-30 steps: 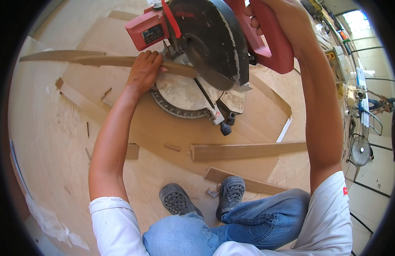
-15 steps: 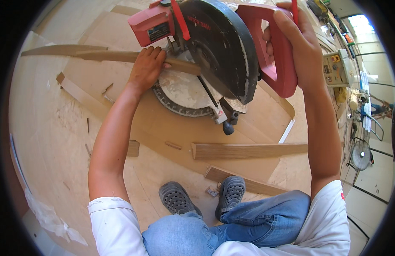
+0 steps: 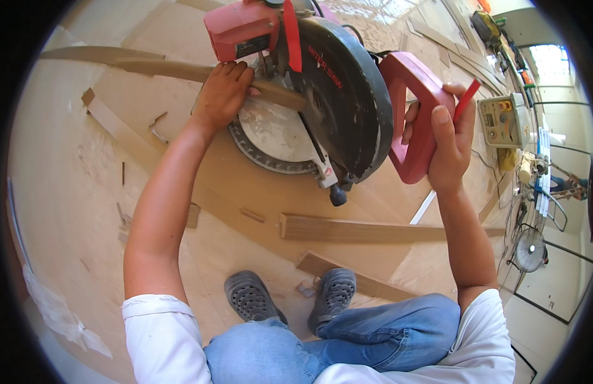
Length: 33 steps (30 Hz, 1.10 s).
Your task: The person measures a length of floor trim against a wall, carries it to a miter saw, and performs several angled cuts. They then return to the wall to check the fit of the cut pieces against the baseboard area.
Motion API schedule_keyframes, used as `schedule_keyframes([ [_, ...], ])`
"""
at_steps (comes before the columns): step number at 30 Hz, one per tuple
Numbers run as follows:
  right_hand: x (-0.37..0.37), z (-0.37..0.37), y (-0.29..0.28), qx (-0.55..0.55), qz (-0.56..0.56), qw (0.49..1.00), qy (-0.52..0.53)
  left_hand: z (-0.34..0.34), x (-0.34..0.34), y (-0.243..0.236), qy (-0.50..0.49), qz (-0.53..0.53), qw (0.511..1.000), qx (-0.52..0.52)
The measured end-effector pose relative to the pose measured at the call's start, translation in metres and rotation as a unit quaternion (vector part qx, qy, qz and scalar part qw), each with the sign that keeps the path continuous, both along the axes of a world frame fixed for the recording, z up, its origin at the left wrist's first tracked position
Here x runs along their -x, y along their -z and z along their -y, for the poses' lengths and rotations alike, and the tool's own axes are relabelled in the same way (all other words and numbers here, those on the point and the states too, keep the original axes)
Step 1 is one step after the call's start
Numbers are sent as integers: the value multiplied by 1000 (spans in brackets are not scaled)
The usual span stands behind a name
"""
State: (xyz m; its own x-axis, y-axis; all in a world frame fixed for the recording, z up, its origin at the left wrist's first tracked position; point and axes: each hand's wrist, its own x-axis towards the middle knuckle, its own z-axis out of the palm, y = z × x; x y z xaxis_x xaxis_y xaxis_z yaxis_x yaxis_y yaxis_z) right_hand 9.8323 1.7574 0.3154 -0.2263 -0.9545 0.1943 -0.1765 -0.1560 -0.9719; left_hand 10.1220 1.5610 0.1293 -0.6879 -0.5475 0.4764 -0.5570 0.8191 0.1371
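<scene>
Ahead of me a red and black miter saw [image 3: 344,96] stands on the floor, its round grey turntable [image 3: 274,131] under the blade guard. A long wooden strip [image 3: 171,68] lies across that table, with one end near the blade. My left hand [image 3: 225,93] is closed over the strip, pressing it beside the red motor housing [image 3: 242,29]. My right hand [image 3: 447,137] is wrapped round the saw's red loop handle [image 3: 417,118], the thumb on its near side. The guard hides the blade itself and the far end of the cut line.
A wooden plank [image 3: 373,229] lies right of centre, and another plank [image 3: 354,275] sits near my shoes [image 3: 251,296]. Small offcuts [image 3: 252,215] are scattered about. Toward the right stand a grey toolbox-like case [image 3: 503,121] and a fan [image 3: 530,248]. Plastic sheeting [image 3: 59,307] lies at left.
The saw head and handle have come down toward me, with my right hand on the handle. My left hand stays on the wooden strip. The view has shifted slightly.
</scene>
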Motion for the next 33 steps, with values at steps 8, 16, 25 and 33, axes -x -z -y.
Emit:
schedule_keyframes([
  [8,10,-18,24,22,2,1000,-7,-1,3,0,1,2,1000,-10],
  [16,7,1,1,14,-47,999,7,-4,4,-1,3,-19,1000,4],
  [25,-18,170,-108,-71,-163,983,-49,-3,-3,-3,-8,20,1000,-17],
  [33,-1,289,-132,-44,-406,902,-143,5,-5,-11,46,24,998,-43],
])
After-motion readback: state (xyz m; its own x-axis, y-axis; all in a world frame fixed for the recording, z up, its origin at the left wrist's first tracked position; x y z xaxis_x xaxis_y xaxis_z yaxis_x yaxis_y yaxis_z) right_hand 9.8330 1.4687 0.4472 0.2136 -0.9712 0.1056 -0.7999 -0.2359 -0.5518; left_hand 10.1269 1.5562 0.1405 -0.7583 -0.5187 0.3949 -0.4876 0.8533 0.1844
